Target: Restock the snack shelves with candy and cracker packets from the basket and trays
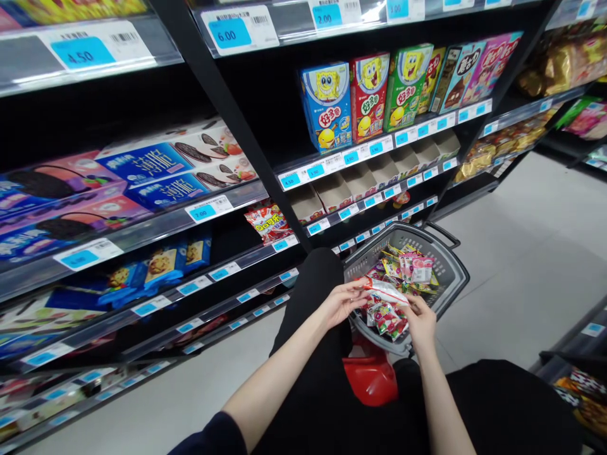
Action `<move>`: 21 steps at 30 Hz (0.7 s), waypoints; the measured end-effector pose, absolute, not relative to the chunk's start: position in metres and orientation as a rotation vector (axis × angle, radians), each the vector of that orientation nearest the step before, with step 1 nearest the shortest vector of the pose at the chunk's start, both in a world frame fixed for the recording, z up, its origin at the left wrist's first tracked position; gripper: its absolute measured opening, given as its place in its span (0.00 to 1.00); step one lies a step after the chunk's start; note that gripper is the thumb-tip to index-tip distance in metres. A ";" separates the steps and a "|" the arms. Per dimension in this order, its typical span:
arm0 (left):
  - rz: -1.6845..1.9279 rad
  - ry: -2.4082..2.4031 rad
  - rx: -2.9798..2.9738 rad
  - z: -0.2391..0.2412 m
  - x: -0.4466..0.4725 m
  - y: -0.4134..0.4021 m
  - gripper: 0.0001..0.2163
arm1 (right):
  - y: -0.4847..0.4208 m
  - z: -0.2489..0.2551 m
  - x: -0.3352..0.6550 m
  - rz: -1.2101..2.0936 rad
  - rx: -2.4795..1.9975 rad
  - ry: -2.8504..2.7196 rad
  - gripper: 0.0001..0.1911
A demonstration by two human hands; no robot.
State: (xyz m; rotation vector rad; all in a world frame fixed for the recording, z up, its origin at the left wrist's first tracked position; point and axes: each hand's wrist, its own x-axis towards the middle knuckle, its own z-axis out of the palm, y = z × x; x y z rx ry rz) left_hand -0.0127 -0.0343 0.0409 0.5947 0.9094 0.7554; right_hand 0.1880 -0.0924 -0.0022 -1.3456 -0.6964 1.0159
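Between my two hands is a small red-and-white candy packet (pixel 385 292), held above a grey shopping basket (pixel 456 268). My left hand (pixel 342 304) pinches the packet's left end, its fingers partly curled. The other end is gripped by my right hand (pixel 421 321) between thumb and fingers. Inside the basket lie several small candy packets (pixel 417 266) in yellow, pink and red wrappers. More red-and-silver packets (pixel 389 319) rest under the held one, partly hidden by it and by my hands.
A red plastic stool (pixel 372 379) stands between my knees, close to the basket. Shelves on the left and ahead hold blue cookie boxes (pixel 156 161), cartoon snack boxes (pixel 327 107) and open display cartons (pixel 356 181). A low shelf (pixel 592 330) stands at the right.
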 end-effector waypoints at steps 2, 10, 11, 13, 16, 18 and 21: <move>0.695 0.956 0.634 0.037 -0.010 -0.038 0.08 | -0.094 -0.001 0.192 0.934 -1.426 -0.717 0.11; 0.556 1.093 0.796 0.024 -0.001 -0.043 0.19 | -0.095 -0.011 0.216 0.955 -1.569 -0.770 0.21; 0.566 1.102 0.806 0.023 -0.001 -0.043 0.20 | -0.094 -0.015 0.216 0.987 -1.574 -0.765 0.21; 0.585 1.114 0.818 0.023 0.000 -0.042 0.21 | -0.092 -0.021 0.216 1.058 -1.576 -0.749 0.20; 0.597 1.125 0.821 0.024 -0.001 -0.041 0.19 | -0.090 -0.026 0.217 1.159 -1.563 -0.722 0.19; 0.597 1.126 0.817 0.024 -0.001 -0.041 0.19 | -0.090 -0.028 0.219 1.213 -1.552 -0.700 0.20; 0.592 1.112 0.811 0.023 -0.001 -0.040 0.19 | -0.091 -0.028 0.222 1.264 -1.537 -0.672 0.20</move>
